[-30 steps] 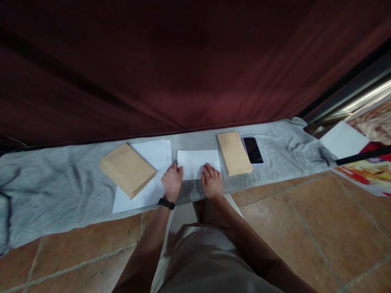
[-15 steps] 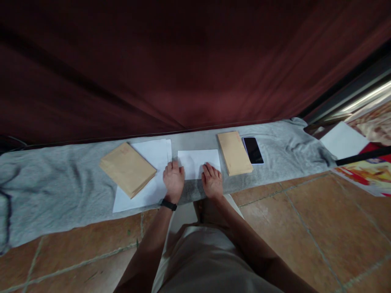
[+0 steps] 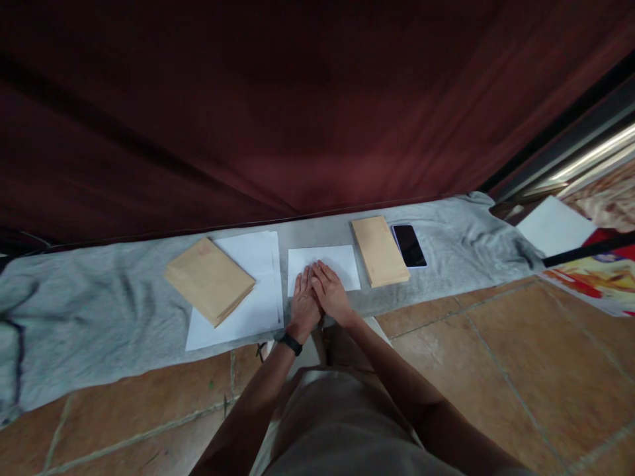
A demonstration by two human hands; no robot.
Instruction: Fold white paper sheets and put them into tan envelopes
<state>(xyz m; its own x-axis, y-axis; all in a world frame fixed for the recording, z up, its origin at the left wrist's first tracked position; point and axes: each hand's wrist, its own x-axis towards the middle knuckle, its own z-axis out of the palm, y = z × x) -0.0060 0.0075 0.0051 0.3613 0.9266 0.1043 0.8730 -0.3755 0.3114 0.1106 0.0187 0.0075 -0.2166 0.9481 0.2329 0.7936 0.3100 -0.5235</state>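
Left hand (image 3: 303, 307) and right hand (image 3: 331, 293) are lying together on white paper (image 3: 344, 259).
It is seeming light, easily creased, best held by edges.

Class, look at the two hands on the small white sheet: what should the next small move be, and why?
Probably slide the right hand outward along the white sheet, pressing lightly, while the left hand steadies it. The hands lie close together near the sheet's middle, the right seemingly overlapping the left, and the sheet's right end is uncovered.
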